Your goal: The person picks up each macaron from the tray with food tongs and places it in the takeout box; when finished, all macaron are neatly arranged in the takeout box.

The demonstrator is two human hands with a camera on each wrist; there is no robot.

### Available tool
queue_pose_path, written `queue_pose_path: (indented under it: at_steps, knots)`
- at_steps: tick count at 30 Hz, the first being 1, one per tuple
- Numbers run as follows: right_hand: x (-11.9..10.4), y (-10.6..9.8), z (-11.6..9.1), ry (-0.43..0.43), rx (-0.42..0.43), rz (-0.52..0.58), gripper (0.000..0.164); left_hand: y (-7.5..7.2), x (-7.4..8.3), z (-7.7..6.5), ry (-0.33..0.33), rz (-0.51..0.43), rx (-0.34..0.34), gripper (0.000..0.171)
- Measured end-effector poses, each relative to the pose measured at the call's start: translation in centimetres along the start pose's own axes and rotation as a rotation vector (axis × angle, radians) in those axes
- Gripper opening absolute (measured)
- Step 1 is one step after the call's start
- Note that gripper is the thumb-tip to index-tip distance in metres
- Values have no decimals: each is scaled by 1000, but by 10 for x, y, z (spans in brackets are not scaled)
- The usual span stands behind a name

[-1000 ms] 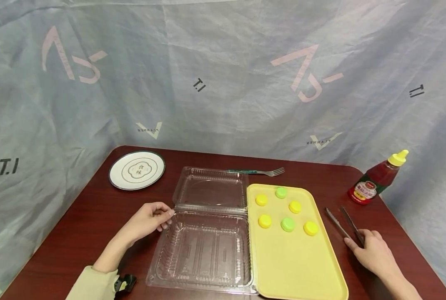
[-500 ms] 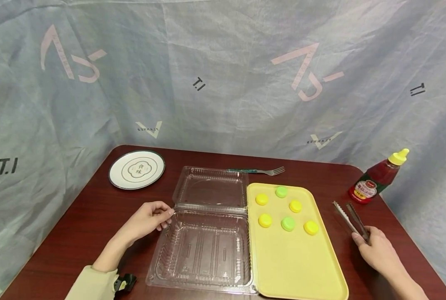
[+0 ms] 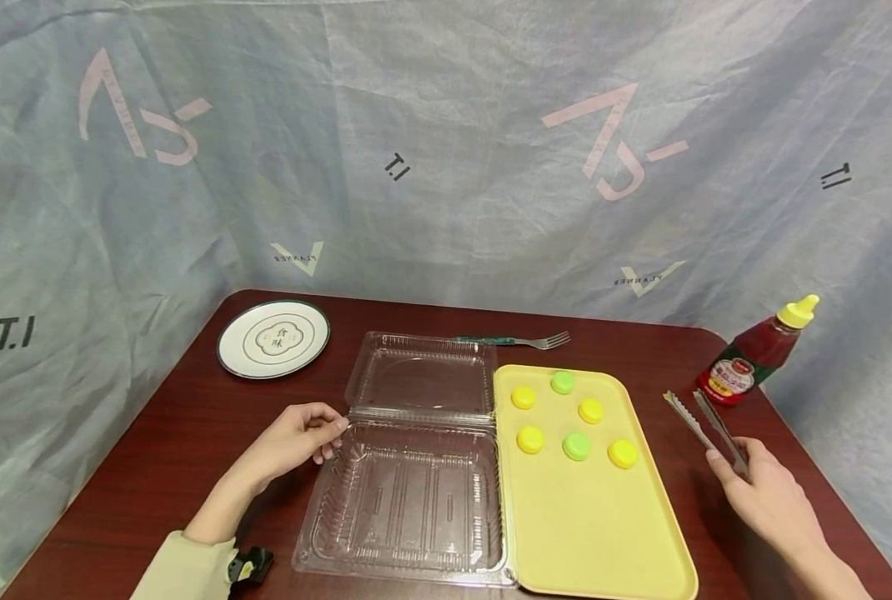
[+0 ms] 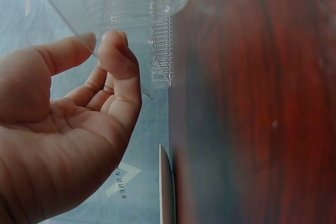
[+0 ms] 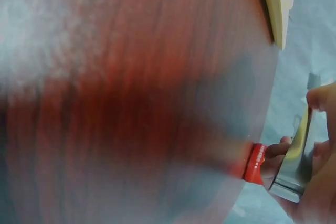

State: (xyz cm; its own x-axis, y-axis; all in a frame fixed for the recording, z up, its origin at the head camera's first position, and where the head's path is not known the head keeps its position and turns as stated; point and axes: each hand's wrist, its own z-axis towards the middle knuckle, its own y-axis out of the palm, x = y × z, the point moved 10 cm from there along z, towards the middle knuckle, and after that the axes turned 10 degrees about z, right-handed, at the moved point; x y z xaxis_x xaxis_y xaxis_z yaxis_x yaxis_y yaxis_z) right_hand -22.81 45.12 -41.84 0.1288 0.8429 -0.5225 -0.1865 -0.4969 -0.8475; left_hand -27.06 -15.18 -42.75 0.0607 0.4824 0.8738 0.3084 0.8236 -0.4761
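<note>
My left hand [image 3: 299, 437] pinches the rim of a clear plastic clamshell box [image 3: 408, 500] between thumb and index finger, at its left corner near the hinge. In the left wrist view the fingertips [image 4: 118, 53] meet at the thin plastic edge. The box lies open, its lid [image 3: 423, 375] folded back. My right hand [image 3: 769, 492] grips metal tongs [image 3: 716, 425] near their joined end, with the arms spread and pointing away. The tongs are right of a yellow tray [image 3: 596, 525] that bears several small macarons, yellow ones [image 3: 530, 439] and green ones [image 3: 577, 447].
A white plate [image 3: 273, 340] with a dark rim sits at the back left. Behind the tray lies a fork [image 3: 521, 342] with a teal handle. A red sauce bottle [image 3: 749, 362] with a yellow cap stands at the back right, beyond the tongs.
My right hand has lifted the tongs and shifted slightly right and away, their tips now nearer the bottle. The left hand stays at the box rim.
</note>
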Motion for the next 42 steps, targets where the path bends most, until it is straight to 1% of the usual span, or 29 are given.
queue_pose_path:
  at_steps: [4,7,11,16,21,26,34,38,42]
  knots:
    - [1,-6,0,19,-9,-30,65,1,-2,1,-12,-10,-6,23]
    - [-1,-10,0,10,-12,-49,66,2,-3,2,-16,-15,-13,23]
    - [-7,-17,-1,-37,11,-70,64,3,-4,3,-10,-16,-17,24]
    - [-16,-24,-1,-71,4,-92,62,2,-4,3,-8,-18,-14,23]
    - [-30,-29,-2,-112,-2,-107,62,2,-5,2,-23,-23,-15,23]
    - [-45,-32,-4,-163,8,-117,60,1,-4,1,-10,-25,-19,25]
    - [-62,-30,-8,-248,2,-113,50,1,-4,0,-22,-26,-19,24]
    - [-66,-24,-10,-283,-33,-102,44,1,-3,0,-14,-25,-21,24]
    - [-71,-17,-12,-315,-77,-105,41,1,-3,0,-22,-27,-21,23]
